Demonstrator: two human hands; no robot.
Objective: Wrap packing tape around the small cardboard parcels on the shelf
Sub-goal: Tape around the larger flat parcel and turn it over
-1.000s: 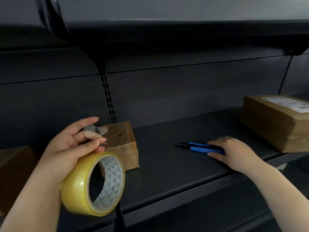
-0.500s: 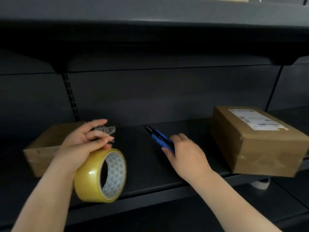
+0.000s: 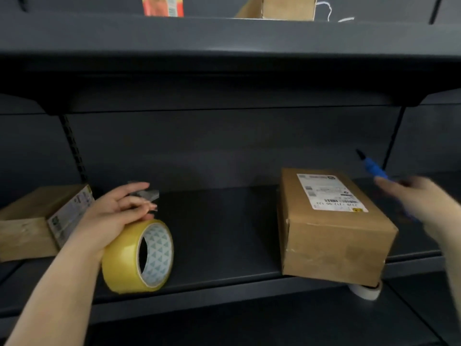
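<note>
Glossy yellow plastic tape roll (image 3: 136, 255) under my left hand (image 3: 112, 216); matt brown cardboard parcel (image 3: 331, 228) with a paper label (image 3: 329, 192); matt dark metal shelf (image 3: 224, 236).

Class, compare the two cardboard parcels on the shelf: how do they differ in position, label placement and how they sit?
The left parcel sits at the shelf's left end; the right parcel sits toward the right. The left parcel's label is on its side face; the right parcel's is on top. The right parcel overhangs the front edge; the left parcel does not seem to. Both are brown cardboard.
</note>
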